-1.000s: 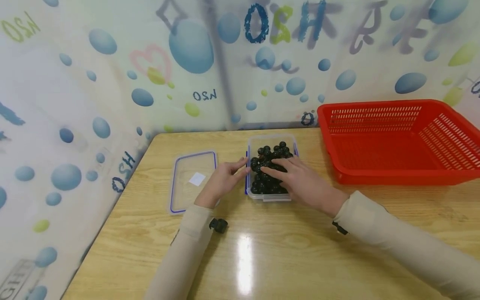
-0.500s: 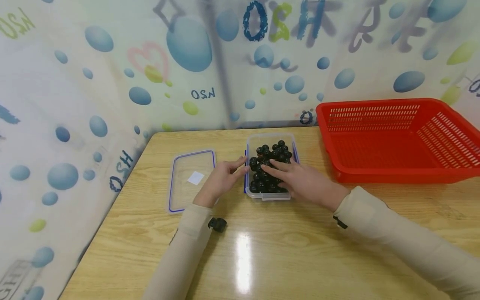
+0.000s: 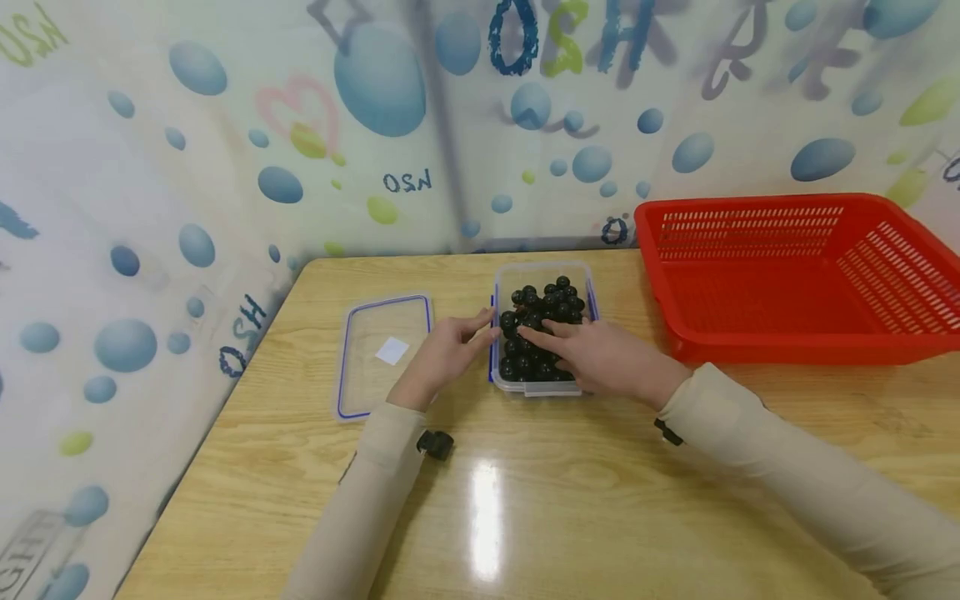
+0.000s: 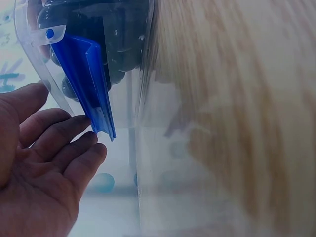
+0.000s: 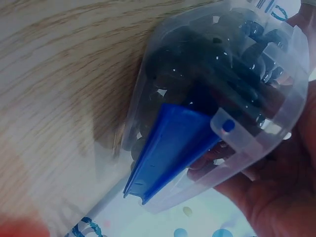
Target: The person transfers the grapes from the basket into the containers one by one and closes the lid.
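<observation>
A clear plastic food container (image 3: 543,267) with blue side latches holds a bunch of dark grapes (image 3: 527,364). My left hand (image 3: 442,354) is at the container's left side, fingers extended, with the fingertips at its rim. In the left wrist view those fingers touch or nearly touch the hanging blue latch (image 4: 84,74). My right hand (image 3: 611,360) reaches over the right rim, its outstretched fingers resting on the grapes. Another blue latch (image 5: 170,148) hangs down in the right wrist view. Some fingers of the right hand are hidden among the grapes and behind the container wall.
The container's clear lid (image 3: 360,354), with a blue seal and a white label, lies flat left of the container, partly behind my left hand. A red plastic basket (image 3: 795,348) stands at the right. A patterned wall (image 3: 465,150) bounds the wooden table (image 3: 570,500) behind and left.
The right hand's fingers have shifted slightly over the grapes. My left hand stays at the container's left side. The head view has tilted a little.
</observation>
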The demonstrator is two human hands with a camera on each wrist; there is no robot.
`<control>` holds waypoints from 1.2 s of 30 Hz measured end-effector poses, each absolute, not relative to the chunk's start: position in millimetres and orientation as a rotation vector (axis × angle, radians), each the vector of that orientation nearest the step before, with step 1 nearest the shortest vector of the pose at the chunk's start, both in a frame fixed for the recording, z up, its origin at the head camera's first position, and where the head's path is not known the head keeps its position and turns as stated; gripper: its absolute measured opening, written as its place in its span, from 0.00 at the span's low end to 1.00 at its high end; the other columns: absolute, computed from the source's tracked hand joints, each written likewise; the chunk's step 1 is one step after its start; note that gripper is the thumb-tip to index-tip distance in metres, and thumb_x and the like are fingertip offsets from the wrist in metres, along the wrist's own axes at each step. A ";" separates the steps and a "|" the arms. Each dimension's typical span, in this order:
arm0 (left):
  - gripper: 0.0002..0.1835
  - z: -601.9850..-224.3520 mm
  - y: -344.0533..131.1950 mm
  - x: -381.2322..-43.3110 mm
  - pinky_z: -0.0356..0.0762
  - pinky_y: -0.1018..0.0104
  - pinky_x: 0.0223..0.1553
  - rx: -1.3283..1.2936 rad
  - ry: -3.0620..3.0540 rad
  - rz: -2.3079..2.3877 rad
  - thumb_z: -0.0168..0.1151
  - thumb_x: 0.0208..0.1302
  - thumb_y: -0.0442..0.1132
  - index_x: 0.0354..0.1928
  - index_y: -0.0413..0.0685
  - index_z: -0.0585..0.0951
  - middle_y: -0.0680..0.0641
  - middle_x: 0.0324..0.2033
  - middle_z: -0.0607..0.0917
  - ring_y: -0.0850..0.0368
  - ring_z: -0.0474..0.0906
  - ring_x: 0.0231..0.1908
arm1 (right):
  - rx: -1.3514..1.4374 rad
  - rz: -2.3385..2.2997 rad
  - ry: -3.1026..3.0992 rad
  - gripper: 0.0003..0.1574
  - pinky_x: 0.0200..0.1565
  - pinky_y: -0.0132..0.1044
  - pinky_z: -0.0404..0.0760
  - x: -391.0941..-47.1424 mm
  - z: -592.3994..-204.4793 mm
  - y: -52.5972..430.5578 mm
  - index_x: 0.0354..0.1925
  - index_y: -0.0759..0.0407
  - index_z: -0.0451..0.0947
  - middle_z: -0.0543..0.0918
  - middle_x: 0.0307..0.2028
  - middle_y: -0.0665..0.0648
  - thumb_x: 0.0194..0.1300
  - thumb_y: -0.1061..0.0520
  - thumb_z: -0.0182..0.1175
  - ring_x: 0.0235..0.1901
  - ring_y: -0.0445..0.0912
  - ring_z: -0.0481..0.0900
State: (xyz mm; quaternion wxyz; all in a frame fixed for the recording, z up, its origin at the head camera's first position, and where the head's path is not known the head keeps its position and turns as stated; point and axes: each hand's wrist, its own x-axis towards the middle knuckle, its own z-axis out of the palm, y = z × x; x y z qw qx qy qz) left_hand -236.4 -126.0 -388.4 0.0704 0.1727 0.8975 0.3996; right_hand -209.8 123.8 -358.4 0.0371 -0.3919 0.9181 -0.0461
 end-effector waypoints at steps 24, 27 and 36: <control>0.26 -387.4 -125.4 -232.5 0.76 0.55 0.55 0.471 2.768 1.204 0.59 0.72 0.50 0.67 0.51 0.73 0.45 0.63 0.75 0.48 0.77 0.57 | -1.150 -0.409 2.855 0.38 0.48 0.51 0.81 -199.4 -349.0 120.3 0.75 0.49 0.60 0.66 0.68 0.66 0.72 0.53 0.60 0.49 0.60 0.81; 0.24 -389.0 -131.5 -231.1 0.77 0.58 0.54 0.513 2.784 1.336 0.61 0.71 0.46 0.65 0.46 0.75 0.45 0.64 0.74 0.48 0.76 0.58 | -1.039 -0.469 2.896 0.38 0.55 0.54 0.76 -198.9 -343.5 112.0 0.75 0.51 0.59 0.68 0.67 0.64 0.72 0.50 0.59 0.58 0.59 0.75; 0.18 -368.3 -172.3 -227.9 0.77 0.60 0.53 0.195 2.703 1.858 0.64 0.69 0.38 0.59 0.43 0.81 0.43 0.54 0.83 0.51 0.77 0.56 | -0.696 -1.064 2.743 0.21 0.49 0.45 0.79 -226.5 -315.6 58.1 0.60 0.58 0.73 0.79 0.50 0.57 0.72 0.54 0.58 0.48 0.49 0.78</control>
